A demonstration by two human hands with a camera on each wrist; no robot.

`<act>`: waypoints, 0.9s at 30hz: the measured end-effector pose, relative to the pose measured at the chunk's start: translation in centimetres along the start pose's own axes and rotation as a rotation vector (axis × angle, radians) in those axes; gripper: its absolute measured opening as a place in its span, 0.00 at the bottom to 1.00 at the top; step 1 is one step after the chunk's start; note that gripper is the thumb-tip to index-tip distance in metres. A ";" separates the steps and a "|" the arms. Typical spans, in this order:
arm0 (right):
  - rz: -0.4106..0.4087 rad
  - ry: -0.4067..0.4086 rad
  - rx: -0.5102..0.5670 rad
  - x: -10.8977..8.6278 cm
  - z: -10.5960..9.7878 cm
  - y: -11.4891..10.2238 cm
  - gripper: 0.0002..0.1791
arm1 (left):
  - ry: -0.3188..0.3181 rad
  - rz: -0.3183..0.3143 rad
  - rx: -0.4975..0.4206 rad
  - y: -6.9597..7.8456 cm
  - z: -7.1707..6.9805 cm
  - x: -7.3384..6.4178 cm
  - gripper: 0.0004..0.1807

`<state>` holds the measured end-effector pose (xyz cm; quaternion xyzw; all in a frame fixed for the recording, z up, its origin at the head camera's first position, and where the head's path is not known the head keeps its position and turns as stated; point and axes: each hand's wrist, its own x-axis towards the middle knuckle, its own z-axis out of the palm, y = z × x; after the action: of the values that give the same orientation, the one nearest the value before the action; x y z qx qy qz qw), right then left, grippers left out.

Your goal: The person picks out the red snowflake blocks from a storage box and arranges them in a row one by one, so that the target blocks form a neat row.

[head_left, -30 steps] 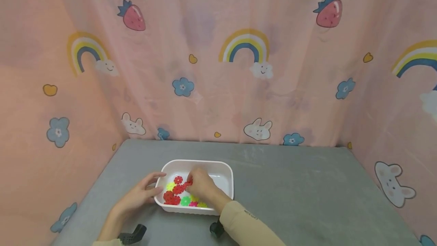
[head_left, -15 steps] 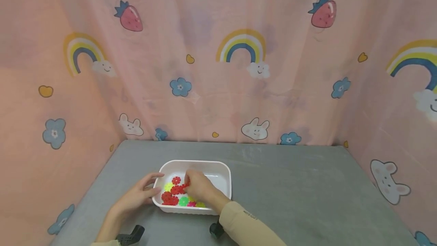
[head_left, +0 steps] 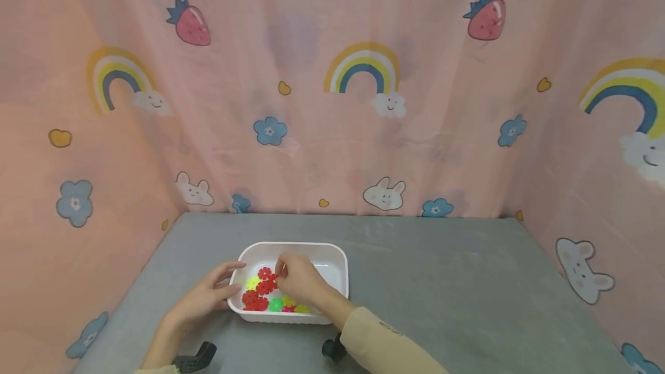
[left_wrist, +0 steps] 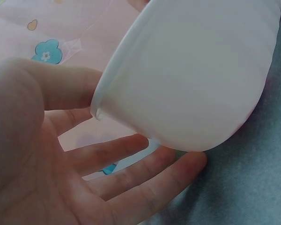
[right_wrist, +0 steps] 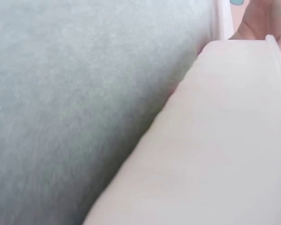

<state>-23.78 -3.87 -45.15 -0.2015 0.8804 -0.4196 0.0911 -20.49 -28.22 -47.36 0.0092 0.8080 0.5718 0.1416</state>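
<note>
A white plastic tray holds several small flower-shaped plastic discs, mostly gathered in its left half. Red discs lie there beside a yellow disc, a green disc and a pink disc. My left hand grips the tray's left end. In the left wrist view its thumb is at the rim, and the fingers spread under the outer wall. Over the middle of the tray, my right hand pinches a red disc, partly hidden by the fingers.
The tray stands on a grey cloth-covered table. A pink patterned curtain hangs behind it and on both sides. Dark wrist devices show below each hand, the left one near the table's front.
The view has shifted slightly, so the whole scene sits further left. My right hand keeps its pinch near the red discs with small finger movements. My left hand stays at the tray's end.
</note>
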 end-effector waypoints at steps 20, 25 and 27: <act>-0.178 -0.014 -0.121 -3.1 -5.4 0.8 0.07 | 0.048 -0.031 0.031 0.2 0.1 -0.3 0.29; -0.233 0.014 -0.077 -3.6 -7.3 2.2 0.06 | 0.046 -0.030 0.044 0.1 0.1 -0.2 0.29; -0.227 0.025 -0.061 -3.8 -8.0 2.7 0.05 | 0.045 -0.031 0.042 0.1 0.1 -0.2 0.29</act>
<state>-23.74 4.97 -42.25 -0.2972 0.8654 -0.4026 0.0259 -20.30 -28.12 -47.25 -0.0133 0.8228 0.5526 0.1319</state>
